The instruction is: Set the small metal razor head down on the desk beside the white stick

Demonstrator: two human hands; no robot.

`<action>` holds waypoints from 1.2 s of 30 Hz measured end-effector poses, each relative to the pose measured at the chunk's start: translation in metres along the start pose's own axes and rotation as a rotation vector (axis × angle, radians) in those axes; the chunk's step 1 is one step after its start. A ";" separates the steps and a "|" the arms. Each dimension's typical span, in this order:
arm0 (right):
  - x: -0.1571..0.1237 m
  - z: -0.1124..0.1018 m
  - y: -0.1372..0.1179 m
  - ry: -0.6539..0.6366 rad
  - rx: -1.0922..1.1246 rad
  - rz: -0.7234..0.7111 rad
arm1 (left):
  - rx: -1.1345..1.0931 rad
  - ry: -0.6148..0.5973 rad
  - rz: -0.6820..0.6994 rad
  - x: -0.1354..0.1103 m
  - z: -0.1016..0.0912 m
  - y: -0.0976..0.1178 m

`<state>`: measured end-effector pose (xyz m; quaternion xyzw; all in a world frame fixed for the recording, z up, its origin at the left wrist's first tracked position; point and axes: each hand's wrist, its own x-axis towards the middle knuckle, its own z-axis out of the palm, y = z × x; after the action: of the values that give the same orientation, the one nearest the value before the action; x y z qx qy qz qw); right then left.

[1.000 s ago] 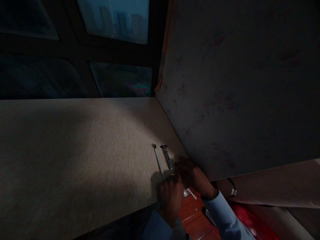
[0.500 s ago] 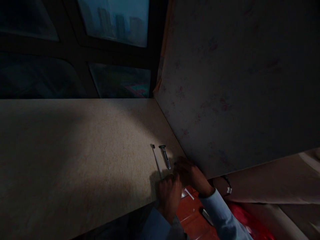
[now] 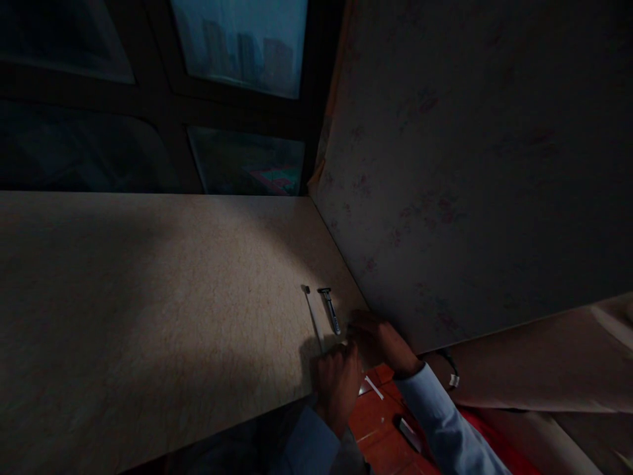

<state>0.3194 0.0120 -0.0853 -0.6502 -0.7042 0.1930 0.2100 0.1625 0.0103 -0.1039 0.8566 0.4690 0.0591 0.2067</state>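
On the light stone-patterned counter lie a toothbrush (image 3: 315, 320) with a pale handle and dark head, and a dark-handled razor (image 3: 332, 313) beside it. My left hand (image 3: 339, 382) is closed at the counter's front corner, its curled fingers by the lower end of the toothbrush. Close by on the right, my right hand (image 3: 380, 338) rests low against the counter with bent fingers pressed together, just right of the razor's handle. Its fingertips come near the left hand's knuckles. Whatever either hand may hold is hidden by fingers and shadow.
A flower-patterned wall panel (image 3: 420, 218) rises along the counter's right side. Dark-framed windows (image 3: 242, 53) stand behind. Below are red floor tiles (image 3: 376, 422) with a white strip (image 3: 374, 388) and a dark-and-white object (image 3: 409, 433). Pale fabric (image 3: 534, 369) hangs at right.
The view has shifted slightly, so the counter items sit a little further right in the picture. Both hands keep nearly the same pose and place.
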 end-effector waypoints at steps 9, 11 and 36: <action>-0.003 0.001 -0.005 0.053 0.062 0.044 | 0.001 0.058 0.006 0.001 0.012 -0.002; -0.004 0.002 -0.006 0.064 0.050 0.062 | -0.005 0.054 0.000 0.001 0.013 -0.002; 0.000 0.033 0.003 0.271 -0.069 0.227 | -0.158 0.155 0.126 -0.022 0.002 -0.044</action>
<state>0.3042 0.0121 -0.1150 -0.7524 -0.5978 0.1016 0.2573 0.1165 0.0121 -0.1214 0.8584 0.4225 0.1748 0.2326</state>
